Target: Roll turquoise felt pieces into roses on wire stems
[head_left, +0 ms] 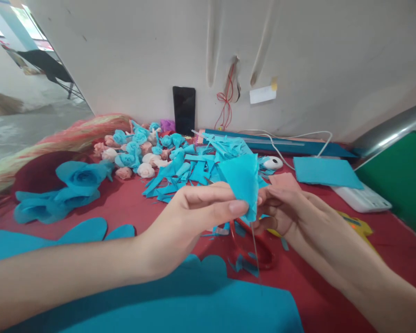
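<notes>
Between the thumb and fingers of my left hand (201, 208) is a folded blue paper piece (241, 178), wide at the top and narrow below. A thin wire or thread hangs down from its lower tip. My right hand (287, 208) is at the paper's right edge, its fingers curled and pressed together there; part of them is hidden behind the paper. Red-handled scissors (268, 259) lie on the red tablecloth beneath my hands, with small blue scraps around them. A large blue sheet (180, 300) with scalloped edges lies at the front.
Large blue flowers (79, 178) stand at the left. Small blue and pink paper roses (133, 155) and blue scraps (197, 169) are piled behind my hands. A phone (184, 110) leans on the wall. Right of it are a white cable (280, 155) and a blue paper stack (327, 171).
</notes>
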A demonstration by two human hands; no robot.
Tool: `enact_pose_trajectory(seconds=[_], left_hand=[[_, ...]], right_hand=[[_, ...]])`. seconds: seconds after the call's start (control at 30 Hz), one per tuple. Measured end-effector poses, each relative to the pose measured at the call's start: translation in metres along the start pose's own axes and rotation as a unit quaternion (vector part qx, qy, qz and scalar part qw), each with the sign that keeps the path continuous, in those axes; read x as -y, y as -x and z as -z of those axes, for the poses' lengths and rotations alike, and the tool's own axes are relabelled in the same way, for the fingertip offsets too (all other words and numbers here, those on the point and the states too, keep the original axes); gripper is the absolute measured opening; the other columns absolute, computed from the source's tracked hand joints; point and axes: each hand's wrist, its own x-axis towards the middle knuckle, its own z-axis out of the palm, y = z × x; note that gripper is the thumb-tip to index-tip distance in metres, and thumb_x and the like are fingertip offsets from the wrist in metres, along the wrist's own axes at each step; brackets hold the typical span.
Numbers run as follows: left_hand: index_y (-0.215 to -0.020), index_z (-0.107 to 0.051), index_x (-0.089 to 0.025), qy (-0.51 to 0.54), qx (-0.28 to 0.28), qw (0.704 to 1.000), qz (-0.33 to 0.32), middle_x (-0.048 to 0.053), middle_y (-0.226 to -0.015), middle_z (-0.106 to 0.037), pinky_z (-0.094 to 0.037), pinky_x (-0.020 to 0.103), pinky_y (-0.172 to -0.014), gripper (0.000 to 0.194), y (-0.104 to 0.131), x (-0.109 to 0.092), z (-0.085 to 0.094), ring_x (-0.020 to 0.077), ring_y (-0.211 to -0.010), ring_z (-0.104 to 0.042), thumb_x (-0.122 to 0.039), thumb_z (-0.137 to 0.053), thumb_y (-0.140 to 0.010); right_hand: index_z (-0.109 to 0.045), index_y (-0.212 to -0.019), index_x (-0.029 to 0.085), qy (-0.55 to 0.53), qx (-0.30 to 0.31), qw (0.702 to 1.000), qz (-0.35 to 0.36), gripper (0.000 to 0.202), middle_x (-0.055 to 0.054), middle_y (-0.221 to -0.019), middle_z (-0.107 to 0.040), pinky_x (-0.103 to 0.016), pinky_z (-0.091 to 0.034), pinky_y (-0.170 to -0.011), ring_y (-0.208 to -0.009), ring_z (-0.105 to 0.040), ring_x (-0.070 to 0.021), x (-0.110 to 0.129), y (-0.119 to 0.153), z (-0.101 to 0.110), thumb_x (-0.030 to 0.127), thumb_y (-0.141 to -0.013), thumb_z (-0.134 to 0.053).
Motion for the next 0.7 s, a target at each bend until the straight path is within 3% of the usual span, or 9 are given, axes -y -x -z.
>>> enact_pose_trajectory(seconds=[0.57,0.7], left_hand=[[-0.052,-0.061,-0.017,0.014,0.016,1.0,-0.009,-0.003,-0.062,-0.035,-0.029,0.019,-0.055,0.028,0.0011,0.0008,0.0023,0.0081,-0.061,-0.031,-0.02,-0.064,-0.079],[-0.05,-0.06,-0.017,0.019,0.015,1.0,-0.017,-0.003,-0.06,-0.034,-0.029,0.019,-0.053,0.03,0.0019,0.0012,0.002,0.0075,-0.06,-0.031,-0.02,-0.064,-0.079]], right_hand=[[-0.066,-0.063,0.019,0.053,0.006,0.998,0.022,0.025,0.002,-0.062,-0.059,-0.011,-0.05,-0.055,-0.056,-0.058,-0.0067,-0.0048,0.002,0.0022,0.028,-0.085,-0.059],[-0.065,-0.067,0.018,0.081,0.013,0.996,0.03,0.019,0.001,-0.068,-0.06,-0.015,-0.052,-0.059,-0.059,-0.059,-0.0086,-0.0056,0.0028,0.0035,0.028,-0.084,-0.061]])
